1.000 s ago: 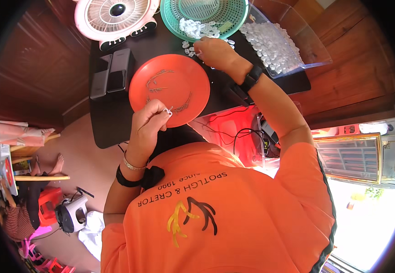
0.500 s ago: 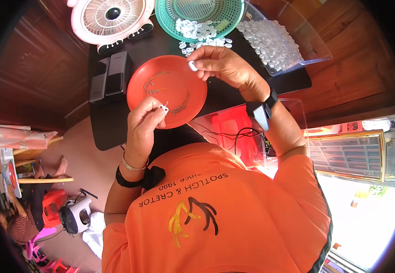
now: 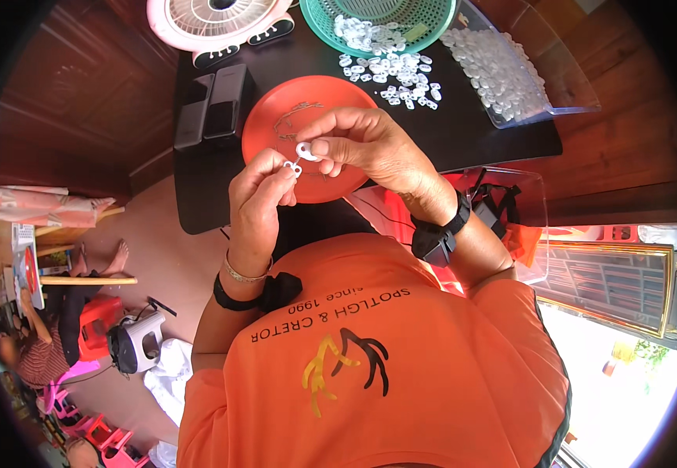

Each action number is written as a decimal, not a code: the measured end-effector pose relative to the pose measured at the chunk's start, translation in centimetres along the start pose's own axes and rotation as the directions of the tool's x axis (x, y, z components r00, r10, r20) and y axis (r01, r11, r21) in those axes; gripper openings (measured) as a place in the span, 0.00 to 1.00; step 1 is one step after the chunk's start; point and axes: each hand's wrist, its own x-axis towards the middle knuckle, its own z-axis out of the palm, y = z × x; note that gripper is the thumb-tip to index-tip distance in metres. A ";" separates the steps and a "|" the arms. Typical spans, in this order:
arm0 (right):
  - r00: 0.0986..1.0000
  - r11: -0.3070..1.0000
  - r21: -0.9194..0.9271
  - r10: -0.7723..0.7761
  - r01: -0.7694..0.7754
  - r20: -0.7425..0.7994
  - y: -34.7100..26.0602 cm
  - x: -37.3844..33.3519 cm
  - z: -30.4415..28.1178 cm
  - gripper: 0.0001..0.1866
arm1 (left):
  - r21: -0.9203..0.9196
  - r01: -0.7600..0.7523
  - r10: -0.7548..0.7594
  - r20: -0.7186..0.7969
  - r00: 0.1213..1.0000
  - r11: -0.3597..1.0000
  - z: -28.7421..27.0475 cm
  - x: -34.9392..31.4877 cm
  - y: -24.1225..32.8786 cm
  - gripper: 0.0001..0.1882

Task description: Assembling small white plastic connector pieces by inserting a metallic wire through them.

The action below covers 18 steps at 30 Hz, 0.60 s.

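Observation:
Over the orange-red plate [image 3: 264, 105] my two hands are close together. My left hand [image 3: 259, 193] pinches a small white piece with two round loops [image 3: 295, 169] between thumb and forefinger. A thin metal pin [image 3: 298, 159] sticks up from it toward the other hand. With thumb and bent fingers, my right hand [image 3: 366, 148] grips a small white oval plastic piece with a hole [image 3: 304, 151]. This oval piece is at the pin's upper end; whether the pin passes through it I cannot tell. Several thin metal pins [image 3: 287, 118] lie on the plate, partly hidden by my hands.
Loose white oval pieces [image 3: 405, 74] lie on the dark table [image 3: 206, 191], before a green basket [image 3: 432, 35] holding more. A clear bin of white pieces [image 3: 502, 74] stands at right. Two grey boxy devices [image 3: 212, 101] and a pink fan [image 3: 217, 31] are at left. Another person [image 3: 38, 343] sits far left.
My right hand has come in from the plate's far right side, bringing its white oval piece to the pin in my left hand. The whole view has shifted slightly.

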 end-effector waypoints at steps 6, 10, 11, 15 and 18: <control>0.998 0.999 -0.037 0.006 -0.008 -0.057 -0.4 -0.2 0.4 0.09 | -0.020 -0.015 0.015 -0.018 1.000 1.000 -0.3 -0.2 -0.5 0.09; 0.996 0.989 -0.140 -0.066 0.056 -0.067 0.6 -0.2 0.9 0.09 | 0.000 -0.075 0.075 -0.022 0.997 0.997 -0.1 -0.1 -0.3 0.10; 0.990 0.982 -0.132 -0.141 0.136 -0.030 1.2 -0.3 1.2 0.09 | 0.000 -0.075 0.075 -0.022 0.997 0.997 0.0 -0.1 -0.3 0.10; 0.987 0.954 -0.255 -0.152 0.159 0.048 0.5 -0.7 1.8 0.11 | -0.234 0.012 0.002 0.057 0.998 0.972 -0.4 0.1 -0.9 0.10; 0.977 0.968 -0.170 -0.161 0.185 0.143 0.7 -0.7 1.4 0.10 | -0.381 0.052 -0.020 0.088 0.996 0.923 -0.9 0.2 -1.1 0.09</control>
